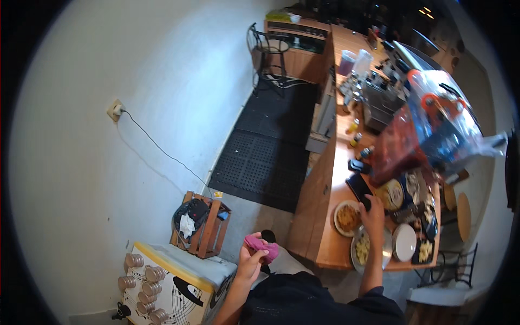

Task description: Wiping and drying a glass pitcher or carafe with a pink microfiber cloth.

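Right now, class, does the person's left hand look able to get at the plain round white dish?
Probably not: the left hand holds a pink cloth away from the counter, and the right forearm lies between that hand and the dish.

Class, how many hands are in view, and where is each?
2: the left hand, at lower centre, holding a pink cloth; the right hand, over the counter.

To the left of the fingers of the right hand (373, 214), the wooden counter (338, 188) carries a plate (337, 219) (holding orange-yellow food (348, 216)); behind them sits a large round dish (387, 250); a white dish (404, 242) and a yellow-and-white package (390, 194) lie to their right.
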Demonstrator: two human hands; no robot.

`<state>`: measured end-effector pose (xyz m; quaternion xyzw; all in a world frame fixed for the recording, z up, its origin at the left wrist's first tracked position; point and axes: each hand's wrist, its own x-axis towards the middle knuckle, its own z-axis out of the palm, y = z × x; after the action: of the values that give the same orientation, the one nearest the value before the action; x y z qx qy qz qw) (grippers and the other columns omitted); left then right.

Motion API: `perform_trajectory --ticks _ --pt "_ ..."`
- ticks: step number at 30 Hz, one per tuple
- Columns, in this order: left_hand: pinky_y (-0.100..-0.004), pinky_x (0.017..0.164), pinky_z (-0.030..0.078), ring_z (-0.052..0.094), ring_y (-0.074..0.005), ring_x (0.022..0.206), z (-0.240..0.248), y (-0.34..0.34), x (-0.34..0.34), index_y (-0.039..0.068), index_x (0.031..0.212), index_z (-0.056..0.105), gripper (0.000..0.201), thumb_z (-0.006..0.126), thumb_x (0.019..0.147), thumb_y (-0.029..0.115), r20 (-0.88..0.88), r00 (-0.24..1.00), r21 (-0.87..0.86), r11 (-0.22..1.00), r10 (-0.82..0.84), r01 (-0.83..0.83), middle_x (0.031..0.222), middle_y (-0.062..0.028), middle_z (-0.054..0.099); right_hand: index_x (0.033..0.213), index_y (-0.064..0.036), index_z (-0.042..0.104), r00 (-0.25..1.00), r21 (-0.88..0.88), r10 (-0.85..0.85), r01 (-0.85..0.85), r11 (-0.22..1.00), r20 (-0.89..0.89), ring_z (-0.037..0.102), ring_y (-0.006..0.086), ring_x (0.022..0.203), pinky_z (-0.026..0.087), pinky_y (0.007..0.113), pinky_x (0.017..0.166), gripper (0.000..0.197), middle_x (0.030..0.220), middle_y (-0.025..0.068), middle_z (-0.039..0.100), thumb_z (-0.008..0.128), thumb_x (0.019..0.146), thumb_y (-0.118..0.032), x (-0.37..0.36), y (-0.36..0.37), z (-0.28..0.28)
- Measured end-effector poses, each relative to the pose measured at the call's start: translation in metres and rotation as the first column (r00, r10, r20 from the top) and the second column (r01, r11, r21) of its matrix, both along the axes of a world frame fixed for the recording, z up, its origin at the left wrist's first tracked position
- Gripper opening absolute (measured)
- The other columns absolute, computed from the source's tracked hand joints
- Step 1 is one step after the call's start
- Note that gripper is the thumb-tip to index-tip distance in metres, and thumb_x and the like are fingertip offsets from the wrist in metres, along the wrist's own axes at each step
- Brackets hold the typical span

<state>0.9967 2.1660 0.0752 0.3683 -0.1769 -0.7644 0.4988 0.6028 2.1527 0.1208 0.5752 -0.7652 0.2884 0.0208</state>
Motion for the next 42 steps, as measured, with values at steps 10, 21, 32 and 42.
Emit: perform_trajectory --ticks 10,21,32,42 --pt "-0.0390 0.092 0.052 0.060 -0.0212 0.107 -0.012 -0.118 -0.018 0.009 0.130 0.049 0.054 0.062 0.080 -0.011 0.125 0.991 0.210 0.975 0.046 -0.072 0.112 -0.0090 0.058 0.135 0.0002 0.051 0.977 0.325 -0.211 0.194 0.926 0.019 0.051 0.0420 0.121 0.044 0.046 0.101 0.080 0.135 0.0228 0.051 0.086 0.070 -0.031 -0.053 -0.054 -0.031" --pt "-0.0408 0.091 0.049 0.059 -0.0212 0.108 -0.023 -0.225 -0.046 0.011 0.131 0.049 0.051 0.064 0.083 -0.002 0.149 0.980 0.260 0.962 -0.128 0.087 0.114 -0.0089 0.058 0.134 -0.0076 0.048 0.954 0.605 -0.275 0.288 0.742 -0.118 0.051 0.0391 0.123 0.050 0.053 0.092 0.085 0.132 0.0190 0.050 0.087 0.063 -0.037 -0.049 -0.083 -0.012" --pt "-0.0363 0.095 0.049 0.059 -0.0201 0.105 -0.040 -0.365 -0.054 0.005 0.128 0.048 0.048 0.062 0.083 -0.005 0.029 0.966 0.168 0.954 -0.257 0.248 0.109 -0.0087 0.058 0.127 -0.0049 0.056 0.955 0.581 -0.272 0.289 0.761 -0.118 0.058 0.0373 0.112 0.051 0.047 0.091 0.083 0.119 0.0153 0.058 0.089 0.056 -0.032 -0.047 -0.095 -0.003" --pt "-0.0344 0.096 0.049 0.059 -0.0173 0.104 -0.024 -0.478 -0.062 0.004 0.130 0.048 0.053 0.062 0.080 -0.007 0.131 0.922 0.043 0.932 -0.363 0.361 0.110 -0.0079 0.057 0.136 -0.0034 0.050 0.924 0.480 -0.381 0.328 0.814 0.015 0.051 0.0417 0.121 0.044 0.046 0.103 0.086 0.128 0.0220 0.054 0.087 0.058 -0.014 -0.057 -0.073 -0.040"
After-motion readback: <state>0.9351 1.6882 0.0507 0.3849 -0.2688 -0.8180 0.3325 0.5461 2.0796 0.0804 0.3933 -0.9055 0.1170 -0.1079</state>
